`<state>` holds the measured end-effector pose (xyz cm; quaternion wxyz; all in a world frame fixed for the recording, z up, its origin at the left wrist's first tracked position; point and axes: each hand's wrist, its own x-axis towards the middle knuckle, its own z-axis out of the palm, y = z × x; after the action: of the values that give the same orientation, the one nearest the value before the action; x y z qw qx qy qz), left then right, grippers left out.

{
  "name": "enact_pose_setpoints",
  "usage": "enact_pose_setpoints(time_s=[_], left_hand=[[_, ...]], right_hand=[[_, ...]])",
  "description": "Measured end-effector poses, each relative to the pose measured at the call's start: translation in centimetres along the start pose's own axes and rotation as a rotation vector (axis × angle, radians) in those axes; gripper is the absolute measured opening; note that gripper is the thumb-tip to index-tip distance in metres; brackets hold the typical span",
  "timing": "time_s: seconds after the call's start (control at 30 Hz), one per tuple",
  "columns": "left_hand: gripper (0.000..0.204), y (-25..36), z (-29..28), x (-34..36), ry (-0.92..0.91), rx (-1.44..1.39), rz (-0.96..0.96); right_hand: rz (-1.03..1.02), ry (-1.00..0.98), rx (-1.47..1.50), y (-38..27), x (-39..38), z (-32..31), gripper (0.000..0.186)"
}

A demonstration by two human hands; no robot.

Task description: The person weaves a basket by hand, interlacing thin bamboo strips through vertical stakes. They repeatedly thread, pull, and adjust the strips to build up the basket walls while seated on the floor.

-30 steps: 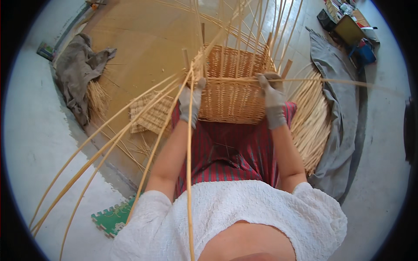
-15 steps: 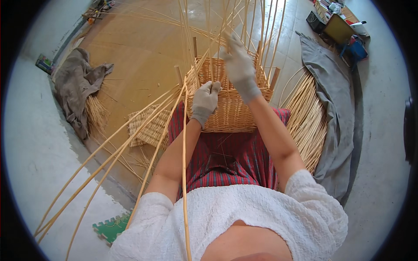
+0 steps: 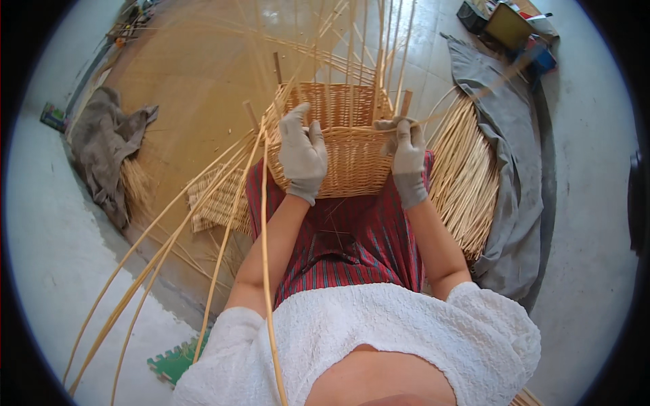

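A half-woven wicker basket (image 3: 355,164) rests on the red striped cloth (image 3: 349,257) over my lap, with long upright rods rising from it. My gloved left hand (image 3: 301,150) is at the front rim's left part, fingers bent but apart, with nothing visible between thumb and forefinger. At the right front corner my gloved right hand (image 3: 408,152) grips a pale rod (image 3: 433,118), whose far end blurs up to the right. Several long rods (image 3: 267,271) stream from the basket's left corner down past my left arm.
A bundle of rods (image 3: 464,183) lies right beside a grey cloth (image 3: 511,223). At left are another grey cloth (image 3: 105,142) and a woven mat piece (image 3: 210,203). Boxes and containers (image 3: 501,24) stand at back right. A green foam mat (image 3: 176,355) shows at lower left.
Since half a second ago my right hand has dropped from above the basket to its right front rim. My left hand has shifted left and its fingers have loosened.
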<state>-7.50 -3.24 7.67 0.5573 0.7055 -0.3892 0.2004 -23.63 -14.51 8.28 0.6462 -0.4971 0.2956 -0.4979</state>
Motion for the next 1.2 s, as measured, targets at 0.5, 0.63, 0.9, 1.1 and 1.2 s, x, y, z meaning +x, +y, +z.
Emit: enact_pose_setpoints(time_s=[0.5,0.63,0.9,1.1,1.2], left_hand=[[0.035,0.5,6.9,1.4,-0.792,-0.141,-0.584],[0.021,-1.8,6.0,-0.3,-0.585,-0.316,-0.519],[0.040,-3.2,-6.4,-3.5,-0.038,-0.074,-0.611],[0.050,-12.9,-9.1,-3.9,-0.215,-0.397,-0.682],[0.049,-12.5,-8.1,-4.4,-0.177,-0.607,-0.638]], right_hand=[[-0.824,-0.049,-0.621,1.5,8.5,-1.4,0.027],[0.081,0.113,-0.255,1.4,-0.5,-4.3,0.031],[0.040,-0.502,-0.357,2.0,-6.8,5.8,0.028],[-0.147,-0.388,-0.592,6.1,0.2,19.7,0.100],[0.260,-0.177,-0.455,9.2,6.1,22.4,0.125]])
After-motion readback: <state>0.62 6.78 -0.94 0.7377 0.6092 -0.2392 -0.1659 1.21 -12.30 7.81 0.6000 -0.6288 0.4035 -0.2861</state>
